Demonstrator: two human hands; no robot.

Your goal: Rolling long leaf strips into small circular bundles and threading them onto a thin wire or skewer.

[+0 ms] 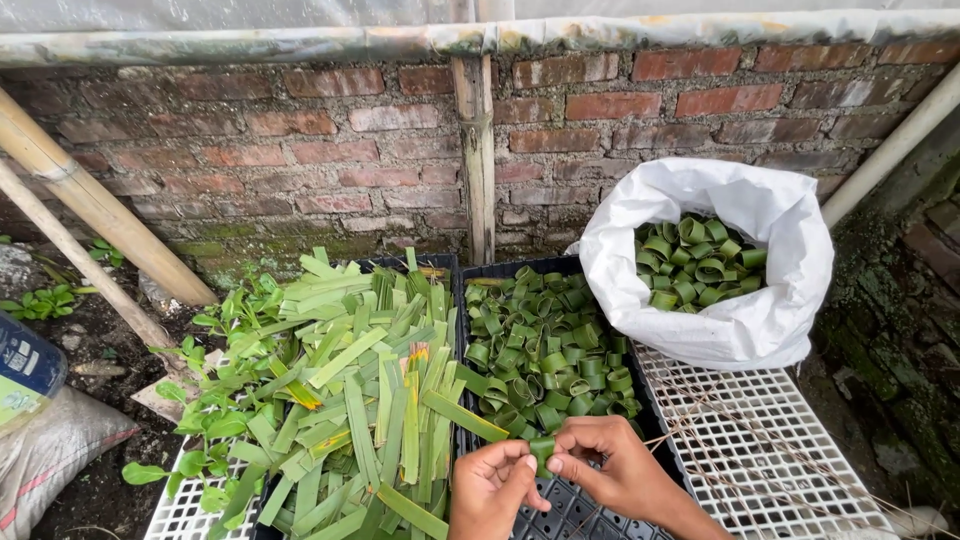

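On the far left I see a grey sack [50, 455] lying on the dirt, with bamboo poles [95, 205] leaning against the brick wall [300, 140] above it. Next comes a heap of flat, cut green leaf strips [360, 400], piled over a white mesh tray [180, 515] and the left part of a black crate [590, 510], with small leafy sprigs [215, 410] along its left edge. At the bottom, just right of that heap, my left hand [490, 490] is pinched shut, thumb and fingertips pressing one end of a small rolled leaf ring [542, 452]. My right hand [615, 465] meets it from the other side, its fingers closed tight on the same ring, so the ring sits between both hands, directly above the near end of the black crate. Behind the hands, the crate holds a pile of finished leaf rings [545, 355]. Further right, a white plastic bag [740, 320] stands open on a white grid rack [770, 450], filled with more leaf rings [695, 260]. A pale pipe [890, 150] slants up the right edge.
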